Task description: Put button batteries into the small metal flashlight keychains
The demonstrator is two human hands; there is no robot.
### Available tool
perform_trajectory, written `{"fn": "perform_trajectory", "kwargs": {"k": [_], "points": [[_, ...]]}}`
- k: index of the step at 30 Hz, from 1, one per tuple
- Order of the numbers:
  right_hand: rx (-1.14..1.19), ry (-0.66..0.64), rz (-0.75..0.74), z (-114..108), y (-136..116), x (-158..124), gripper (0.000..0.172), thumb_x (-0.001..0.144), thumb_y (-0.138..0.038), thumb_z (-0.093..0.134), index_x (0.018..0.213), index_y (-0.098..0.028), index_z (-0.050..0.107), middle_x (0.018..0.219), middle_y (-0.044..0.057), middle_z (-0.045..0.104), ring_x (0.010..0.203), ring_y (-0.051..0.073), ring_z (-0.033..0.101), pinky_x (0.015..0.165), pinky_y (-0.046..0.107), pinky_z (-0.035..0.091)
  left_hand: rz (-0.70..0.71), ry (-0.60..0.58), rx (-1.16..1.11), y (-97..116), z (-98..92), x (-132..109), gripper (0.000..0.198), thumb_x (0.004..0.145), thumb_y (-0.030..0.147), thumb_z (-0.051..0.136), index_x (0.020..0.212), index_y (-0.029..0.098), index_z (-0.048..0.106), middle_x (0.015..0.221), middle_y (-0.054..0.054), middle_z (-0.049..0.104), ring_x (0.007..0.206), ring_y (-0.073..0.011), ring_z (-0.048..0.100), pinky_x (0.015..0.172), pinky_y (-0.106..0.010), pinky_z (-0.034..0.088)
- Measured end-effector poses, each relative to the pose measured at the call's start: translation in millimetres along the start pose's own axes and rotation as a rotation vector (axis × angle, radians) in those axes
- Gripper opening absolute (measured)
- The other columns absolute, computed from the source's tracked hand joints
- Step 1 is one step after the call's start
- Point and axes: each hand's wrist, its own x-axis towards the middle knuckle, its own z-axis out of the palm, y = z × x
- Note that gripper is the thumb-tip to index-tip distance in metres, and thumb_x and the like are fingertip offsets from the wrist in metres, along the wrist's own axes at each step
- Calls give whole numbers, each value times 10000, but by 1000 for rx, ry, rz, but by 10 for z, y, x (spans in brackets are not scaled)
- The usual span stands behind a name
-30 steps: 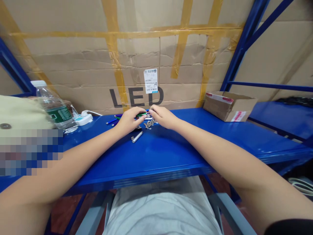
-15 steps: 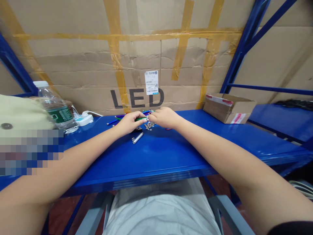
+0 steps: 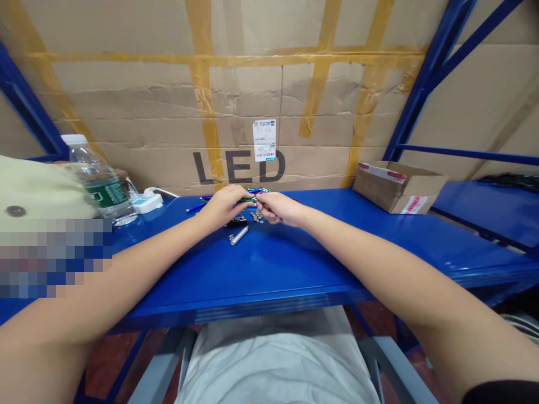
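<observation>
My left hand [image 3: 227,206] is closed on a slim green tube [image 3: 248,200] above the blue table. At the tube's right end, the fingers of my right hand [image 3: 280,208] are pinched on its small metal tip. Under the hands lie a pile of small silver discs [image 3: 256,216] and a black object [image 3: 236,222]. Nearer the front, a short silver cylinder [image 3: 240,235] rests by itself. Several coloured tubes [image 3: 195,207], blue and purple among them, lie behind and left of my left hand, partly hidden by it.
On the left stand a clear water bottle [image 3: 107,188] and a white power strip [image 3: 147,202]; a person's light cap [image 3: 37,191] is nearer. An open cardboard box [image 3: 398,187] sits at the right. A large taped carton [image 3: 168,118] forms the back wall.
My right hand has turned, with its fingers now curled below the tube's end. My left hand covers more of the tube. The view has shifted slightly.
</observation>
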Motion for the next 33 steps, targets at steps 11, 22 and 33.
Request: {"fn": "perform_trajectory", "kwargs": {"k": [11,22,33], "points": [[-747,211,-169,-121,78,-20,257,979,-267,323,880,-179,544,873,79,636,721,167,526,632,266,325,-291,-59,-167,41,43,15,153,856,302,594,926,187,666,905,-45,718,837,-185,656,750,-302,506],[-722,-190,-265,-248,87,-59,198,803,-232,632,985,-197,700,881,39,687,764,158,578,673,258,386,-305,-178,-208,26,85,-47,199,872,340,562,967,194,657,979,-56,714,917,-211,656,802,-330,501],[-675,-87,-197,-224,123,-21,65,745,-142,654,779,-185,690,770,28,665,707,154,559,655,265,368,-424,-153,-426,-62,158,-115,198,956,357,415,1043,196,493,1010,-80,711,896,-198,689,747,-352,530]]}}
